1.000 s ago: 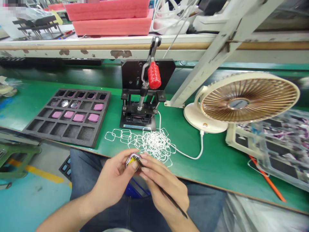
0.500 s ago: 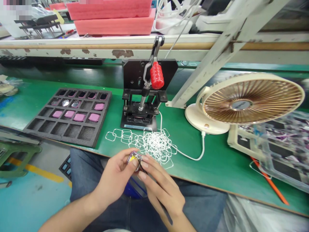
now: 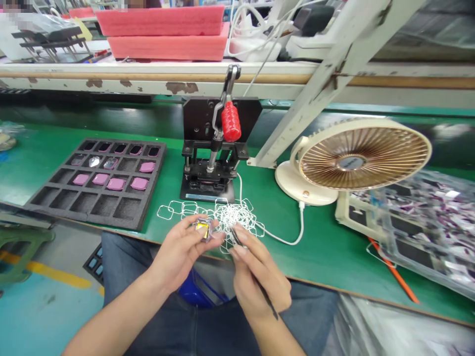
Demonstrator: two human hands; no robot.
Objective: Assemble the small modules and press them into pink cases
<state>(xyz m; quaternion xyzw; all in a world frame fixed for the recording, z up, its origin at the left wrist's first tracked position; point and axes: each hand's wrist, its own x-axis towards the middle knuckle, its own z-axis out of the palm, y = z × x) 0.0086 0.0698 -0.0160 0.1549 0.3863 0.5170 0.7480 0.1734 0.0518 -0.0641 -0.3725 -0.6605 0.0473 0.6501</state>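
Observation:
My left hand is closed around a small purple watch case, its inside facing up and showing a yellow piece. Between the fingers of my right hand is a slim black tool, apparently tweezers; its rear end sticks out past the palm. The tool's front end is at the near side of a tangled pile of thin white square rings. Whether the tip grips a ring I cannot tell. Both hands are above the table's front edge, apart from each other.
A black toggle press with a red handle stands behind the rings. On the left lies a grey foam tray holding several purple cases. To the right are a cream fan, a clear tray of parts and an orange stick.
My right hand has moved away from the watch case, rightward to the ring pile, with the black tool in it. The left hand still holds the case. The view has shifted slightly.

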